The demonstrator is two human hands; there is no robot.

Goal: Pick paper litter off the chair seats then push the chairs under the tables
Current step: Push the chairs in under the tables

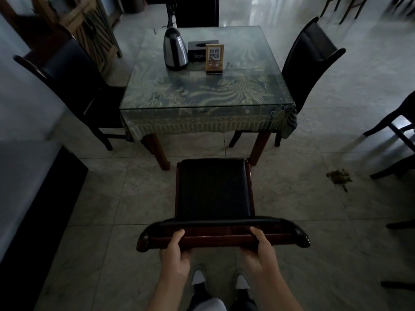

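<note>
A dark wooden chair (213, 189) with a black padded seat stands in front of me, facing the table. Its seat is bare, with no paper on it. My left hand (174, 250) grips the left part of the chair's top rail, thumb over the top. My right hand (262, 248) grips the right part of the same rail. The chair's front edge sits just short of the table (202, 117), which has a glass top over a patterned cloth.
On the table stand a steel kettle (175, 49), a black tissue box (199, 50) and a small sign (214, 58). Chairs sit at the left (74, 86), right (307, 63) and far side. More chair legs (395, 140) at the right. Brown debris (339, 176) on the floor.
</note>
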